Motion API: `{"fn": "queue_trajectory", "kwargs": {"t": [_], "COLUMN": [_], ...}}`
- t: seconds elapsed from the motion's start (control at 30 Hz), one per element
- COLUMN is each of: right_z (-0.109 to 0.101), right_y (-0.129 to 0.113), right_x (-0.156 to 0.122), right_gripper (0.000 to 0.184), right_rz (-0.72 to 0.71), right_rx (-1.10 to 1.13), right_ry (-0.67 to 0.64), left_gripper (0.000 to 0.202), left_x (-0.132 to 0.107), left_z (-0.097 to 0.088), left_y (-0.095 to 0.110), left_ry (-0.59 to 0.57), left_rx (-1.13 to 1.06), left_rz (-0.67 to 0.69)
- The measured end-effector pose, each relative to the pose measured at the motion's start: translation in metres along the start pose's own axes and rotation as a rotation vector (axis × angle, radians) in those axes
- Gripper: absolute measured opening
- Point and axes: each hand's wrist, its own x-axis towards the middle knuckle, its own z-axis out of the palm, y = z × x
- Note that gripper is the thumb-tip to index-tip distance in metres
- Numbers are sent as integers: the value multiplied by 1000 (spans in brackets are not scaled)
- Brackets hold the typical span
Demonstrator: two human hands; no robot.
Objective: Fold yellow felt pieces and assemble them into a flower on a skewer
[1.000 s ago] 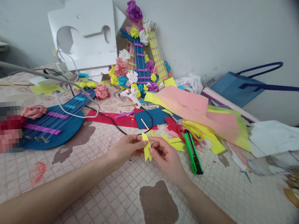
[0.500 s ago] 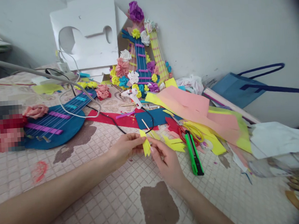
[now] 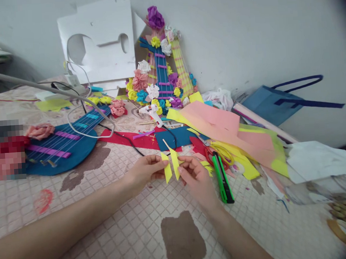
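Observation:
Two yellow crepe paper strips with slanted ends are held side by side over the table, a narrow gap between them. My left hand (image 3: 152,167) pinches the left yellow paper strip (image 3: 167,173) between thumb and fingers. The right yellow paper strip (image 3: 174,163) is pinched in my right hand (image 3: 193,171). Just behind them a thin pale stick (image 3: 165,144) pokes up. A green box cutter (image 3: 223,179) lies right of my right hand, beside scissors (image 3: 225,153) with yellow and red handles. More cut yellow pieces lie partly hidden behind my right hand.
A white glue gun (image 3: 151,112) stands behind the hands, its black cord trailing forward. Pink crepe paper (image 3: 210,117) spreads at the right. A blue paper guitar (image 3: 64,149) lies left; flower-covered guitars (image 3: 162,73) lean on the wall. A blue bag (image 3: 273,104) is far right.
The yellow pieces, overlapping before, are now apart, one in each hand. My right hand has moved slightly to the right. The whole view has shifted a little.

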Motion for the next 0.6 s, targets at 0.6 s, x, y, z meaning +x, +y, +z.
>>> {"fn": "queue_trajectory", "kwargs": {"t": [0.6], "right_z": [5], "right_y": [2], "right_x": [-6], "right_gripper": [17], "right_rz": [5], "right_rx": [17], "right_ry": [-222], "left_gripper": [28], "left_x": [-3], "left_z": [1], "left_y": [0], "left_ry": [-10], "left_rx": [104], "left_rz": [-34]}}
